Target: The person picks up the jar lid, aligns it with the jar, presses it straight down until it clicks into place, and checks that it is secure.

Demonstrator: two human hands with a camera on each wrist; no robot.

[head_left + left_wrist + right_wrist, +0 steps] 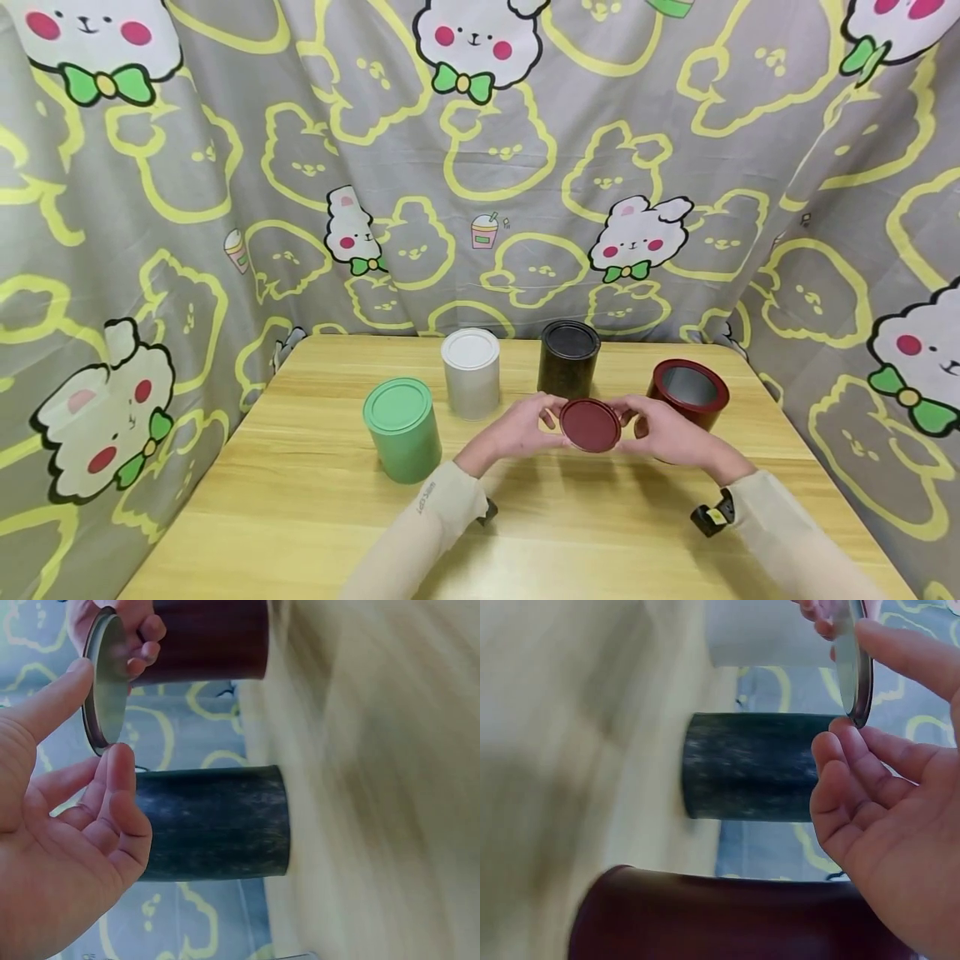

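Note:
A dark red round lid point(591, 425) is held above the table by both hands, in front of the black can. My left hand point(527, 427) pinches its left edge between thumb and fingers. On the opposite edge my right hand point(662, 431) pinches it the same way. The lid's pale metal underside point(112, 682) shows in the left wrist view, facing the cans. Behind my right hand stands a dark red can point(707, 408) without a lid, its dark red rim around a grey opening. The black can point(757, 766) lies just beyond the fingers in the right wrist view.
A green can point(408, 446) with its lid on stands at the left. Behind it are a white can point(472, 385) and the black can point(567, 367), both lidded. The wooden table point(300, 517) ends at a patterned grey curtain point(420, 275) on the back and sides.

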